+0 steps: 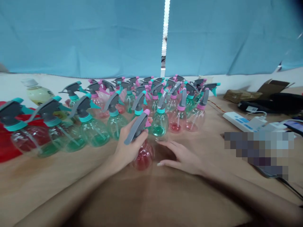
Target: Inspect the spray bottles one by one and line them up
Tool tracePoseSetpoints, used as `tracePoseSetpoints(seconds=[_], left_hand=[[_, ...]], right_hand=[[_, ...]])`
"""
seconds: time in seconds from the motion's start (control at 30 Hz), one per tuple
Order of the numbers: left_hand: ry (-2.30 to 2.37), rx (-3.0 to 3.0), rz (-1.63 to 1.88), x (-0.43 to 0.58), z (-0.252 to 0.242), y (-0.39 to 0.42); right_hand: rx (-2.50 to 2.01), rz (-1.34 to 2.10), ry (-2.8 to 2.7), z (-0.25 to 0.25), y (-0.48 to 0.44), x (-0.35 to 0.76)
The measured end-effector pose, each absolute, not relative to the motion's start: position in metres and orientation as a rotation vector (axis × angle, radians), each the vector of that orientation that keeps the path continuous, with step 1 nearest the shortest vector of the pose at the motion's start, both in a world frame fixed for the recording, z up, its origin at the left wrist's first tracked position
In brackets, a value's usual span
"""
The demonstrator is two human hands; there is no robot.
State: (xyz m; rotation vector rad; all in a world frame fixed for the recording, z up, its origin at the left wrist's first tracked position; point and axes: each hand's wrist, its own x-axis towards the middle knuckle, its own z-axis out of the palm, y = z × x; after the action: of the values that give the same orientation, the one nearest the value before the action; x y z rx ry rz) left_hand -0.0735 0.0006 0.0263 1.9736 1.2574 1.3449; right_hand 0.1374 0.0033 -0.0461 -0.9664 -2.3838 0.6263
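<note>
**A pink-tipped spray bottle held by its head, near centre**

At the far left, a white-capped bottle stands behind a red item, whose nature cannot be told. Beside these, a slanting row of teal-collared spray bottles runs toward the centre of the surface, with low green bottoms and grey trigger heads.

Near centre, in front of the rest, is the pink-tipped spray bottle. The left hand holds it, fingers and thumb wrapped about the neck and lower head; whether its base touches the surface cannot be told. It looks light, its clear body thin and smooth, likely to flex if squeezed and a little slippery. The stiff grey head and neck seem the surer hold, clear of the trigger; a second hand could steady the rounded belly.

A green-bottomed spray bottle stands just behind it. Right of the held bottle, the right hand is low over the surface, empty, thumb and fingers spread wide and apart from the bottle. Beyond it stand pink-collared spray bottles, with more sprayers crowded farther back.

At the right lie a white power strip and, farther off, a cardboard box.
</note>
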Motion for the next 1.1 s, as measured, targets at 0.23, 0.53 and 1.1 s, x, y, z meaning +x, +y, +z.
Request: tracePoseSetpoints(seconds=[0.23,0.53,1.1], left_hand=[[1.14,1.943,1.331,-0.033,0.023,0.008],[0.982,1.98,1.338,0.046,0.019,0.014],[0.777,2.108,1.106,0.127,0.014,0.033]], right_hand=[[-0.964,0.692,-2.273,-0.02,-0.015,0.151],[-1.111,0.617,-2.075,-0.014,-0.03,0.188],[-1.233,0.365,-2.039,-0.026,-0.006,0.275]])
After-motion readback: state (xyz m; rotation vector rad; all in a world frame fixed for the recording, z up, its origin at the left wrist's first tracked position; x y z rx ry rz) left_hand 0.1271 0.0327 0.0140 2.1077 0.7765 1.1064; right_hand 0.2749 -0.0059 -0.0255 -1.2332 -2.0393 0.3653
